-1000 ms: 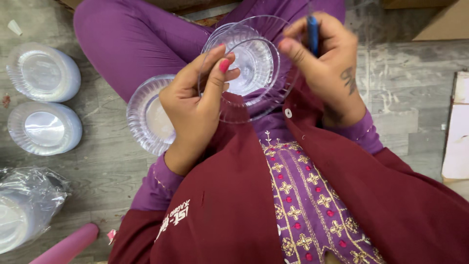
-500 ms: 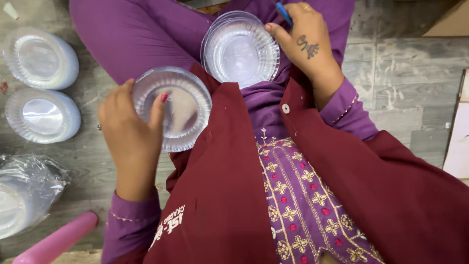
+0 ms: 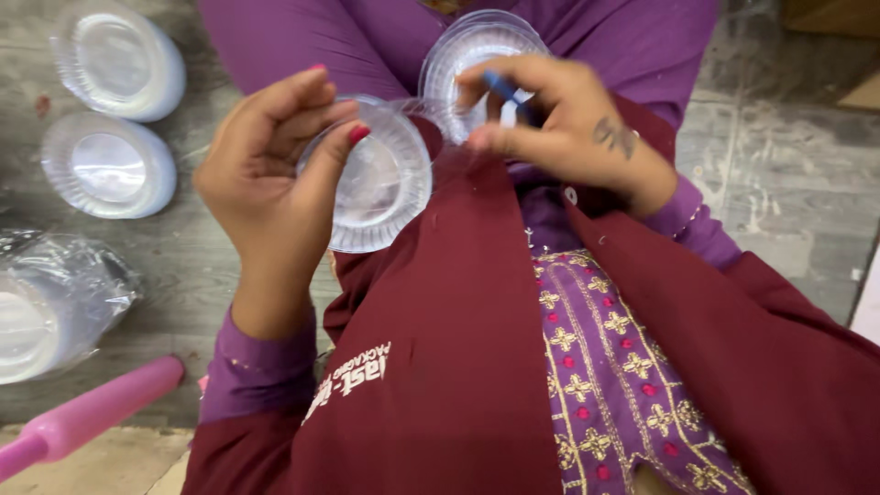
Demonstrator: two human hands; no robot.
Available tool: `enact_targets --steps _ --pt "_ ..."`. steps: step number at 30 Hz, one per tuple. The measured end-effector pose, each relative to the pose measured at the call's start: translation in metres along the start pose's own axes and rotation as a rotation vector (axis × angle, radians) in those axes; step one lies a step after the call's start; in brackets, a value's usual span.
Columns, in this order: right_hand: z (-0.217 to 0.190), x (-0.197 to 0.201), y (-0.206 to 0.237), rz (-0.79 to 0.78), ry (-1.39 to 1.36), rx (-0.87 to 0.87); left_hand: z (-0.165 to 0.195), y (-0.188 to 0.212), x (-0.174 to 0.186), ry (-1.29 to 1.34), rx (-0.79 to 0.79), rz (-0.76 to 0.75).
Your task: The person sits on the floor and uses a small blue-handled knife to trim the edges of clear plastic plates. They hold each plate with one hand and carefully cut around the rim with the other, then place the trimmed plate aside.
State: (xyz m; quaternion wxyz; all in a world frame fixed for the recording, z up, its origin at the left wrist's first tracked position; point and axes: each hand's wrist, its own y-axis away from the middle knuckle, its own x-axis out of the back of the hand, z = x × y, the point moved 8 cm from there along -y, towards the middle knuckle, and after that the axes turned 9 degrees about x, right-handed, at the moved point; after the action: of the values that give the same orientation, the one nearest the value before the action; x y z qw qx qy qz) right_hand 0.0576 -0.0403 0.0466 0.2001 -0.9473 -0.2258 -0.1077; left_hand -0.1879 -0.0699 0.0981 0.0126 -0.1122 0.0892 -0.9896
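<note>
two lid stacks [image 3: 110, 119] far left on the floor, wrapped stack [image 3: 41, 307] nearer — rod [image 3: 92, 412] nearest

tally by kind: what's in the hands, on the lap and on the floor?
Clear plastic plates held or on the lap: 2 — one in the left hand at, one on the lap
Stacks of clear plates on the floor: 2
Bagged stack of plates: 1
Blue pen in the right hand: 1
Pink rod: 1
Total: 7
</note>
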Motion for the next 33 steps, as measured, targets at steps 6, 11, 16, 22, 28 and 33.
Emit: enact_targets --steps 6,11,16,22,28,33 --pt "-0.011 0.005 -0.001 0.162 -0.041 0.044 -0.006 0.000 -0.007 0.104 0.031 0.048" --pt "0.003 0.023 0.018 0.385 -0.145 -0.065 -0.016 0.000 -0.012 0.059 0.029 0.106" --pt "0.016 0.029 0.027 0.602 -0.307 -0.107 0.004 0.004 -0.030 -0.085 -0.116 0.125" --pt "0.022 0.033 0.036 0.772 -0.426 -0.062 0.023 0.007 -0.052 -0.231 -0.272 0.124" --pt "0.018 0.038 0.045 0.896 -0.424 -0.036 0.023 0.016 -0.068 -0.169 -0.298 0.060" --pt "0.024 0.034 0.048 0.915 -0.460 -0.065 0.024 0.017 -0.071 -0.155 -0.303 0.051"
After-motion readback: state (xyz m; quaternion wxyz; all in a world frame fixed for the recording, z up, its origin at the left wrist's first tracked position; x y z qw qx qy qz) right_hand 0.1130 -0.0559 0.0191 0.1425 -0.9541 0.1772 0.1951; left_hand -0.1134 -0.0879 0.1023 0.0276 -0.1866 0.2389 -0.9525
